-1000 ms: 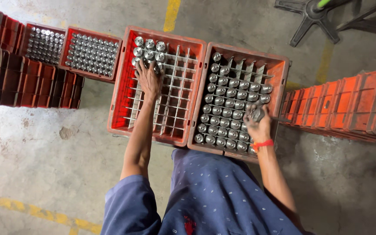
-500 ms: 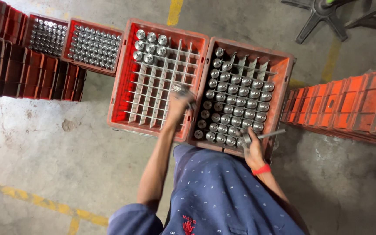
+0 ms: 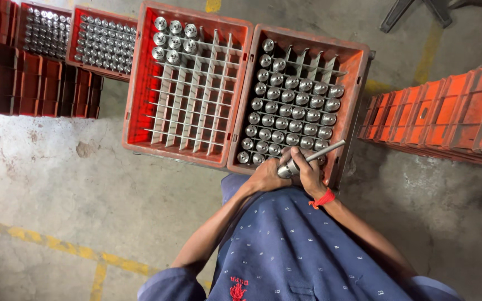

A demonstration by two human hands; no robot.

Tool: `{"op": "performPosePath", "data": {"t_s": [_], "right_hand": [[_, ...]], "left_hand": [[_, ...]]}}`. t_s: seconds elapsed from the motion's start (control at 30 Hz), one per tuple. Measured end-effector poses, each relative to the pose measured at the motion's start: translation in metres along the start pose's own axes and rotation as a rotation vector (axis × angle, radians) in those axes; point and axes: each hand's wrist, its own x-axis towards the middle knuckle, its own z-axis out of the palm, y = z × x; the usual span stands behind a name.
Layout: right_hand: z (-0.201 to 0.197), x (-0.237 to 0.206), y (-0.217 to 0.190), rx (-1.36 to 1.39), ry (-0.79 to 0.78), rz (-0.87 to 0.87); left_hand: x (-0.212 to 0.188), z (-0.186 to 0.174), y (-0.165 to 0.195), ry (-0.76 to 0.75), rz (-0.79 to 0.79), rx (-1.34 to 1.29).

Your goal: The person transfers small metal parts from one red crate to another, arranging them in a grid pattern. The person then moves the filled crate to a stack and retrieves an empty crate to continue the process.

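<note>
Two red crates with white dividers stand side by side in front of me. The left crate (image 3: 140, 83) holds only a few metal parts in its far cells. The right crate (image 3: 358, 61) is nearly full of round-headed metal parts (image 3: 291, 111). My right hand (image 3: 312, 171), with a red thread at the wrist, grips a metal shaft part (image 3: 311, 158) pulled out over the crate's near edge. My left hand (image 3: 266, 177) meets it there, fingers closed on the part's thick end.
More red crates full of metal parts (image 3: 101, 42) sit at the far left behind a row of stacked red crates (image 3: 29, 83). Another stack of red crates (image 3: 442, 117) lies to the right. A chair base (image 3: 414, 11) stands at the top. Yellow floor lines cross the concrete.
My left hand has come back from the left crate's far cells to the right crate's near edge. My right hand has lifted a shaft part out, and both hands now meet on it.
</note>
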Motion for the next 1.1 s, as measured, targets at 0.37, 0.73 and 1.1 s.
{"op": "performPosePath", "data": {"t_s": [0.37, 0.73, 1.1], "right_hand": [[-0.041, 0.018, 0.019, 0.292, 0.036, 0.121], [-0.109, 0.016, 0.007, 0.629, 0.499, -0.1], [-0.087, -0.007, 0.044, 0.619, 0.493, 0.063]], "left_hand": [[0.036, 0.004, 0.012, -0.22, -0.018, -0.103], [0.16, -0.143, 0.039, 0.654, 0.434, 0.358], [0.116, -0.184, 0.022, 0.905, 0.383, 0.249]]}}
